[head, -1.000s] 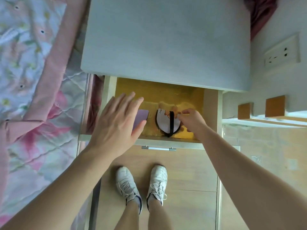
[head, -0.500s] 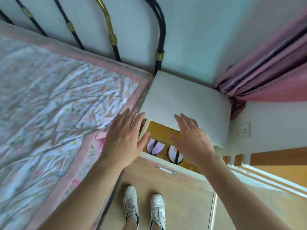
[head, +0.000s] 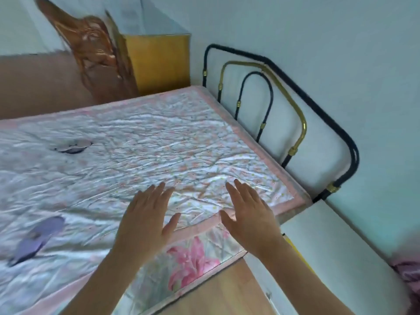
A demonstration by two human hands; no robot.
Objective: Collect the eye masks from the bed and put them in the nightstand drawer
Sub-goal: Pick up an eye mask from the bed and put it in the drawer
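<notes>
- We saw the left hand (head: 145,220) at the lower centre of the frame, palm down, fingers spread and holding nothing, above the near edge of the bed (head: 141,142).
- The right hand (head: 248,218) was just to its right, also flat, fingers spread and empty, over the bed's pink-bordered corner.
- The two hands were apart, with a strip of floral quilt (head: 195,201) showing between them.
- One purple eye mask (head: 37,238) lay on the quilt at the lower left of the frame, well apart from both hands; motion blur smeared its outline.
- A second eye mask (head: 73,146) lay farther up the bed, at the middle left, pale with a dark edge; we could not tell its details through the blur.
- The nightstand (head: 336,253) stood at the lower right, its white top just beside the bed corner.
- A thin yellow strip of the drawer (head: 292,244) showed by the right forearm; we could not see inside it.
- A black and brass headboard (head: 302,123) stood against the wall at the right of the frame.
- A yellow cabinet (head: 159,62) and a wicker chair (head: 91,42) were beyond the bed at the upper left.
- Wooden floor (head: 227,289) showed at the bottom, between the forearms.
</notes>
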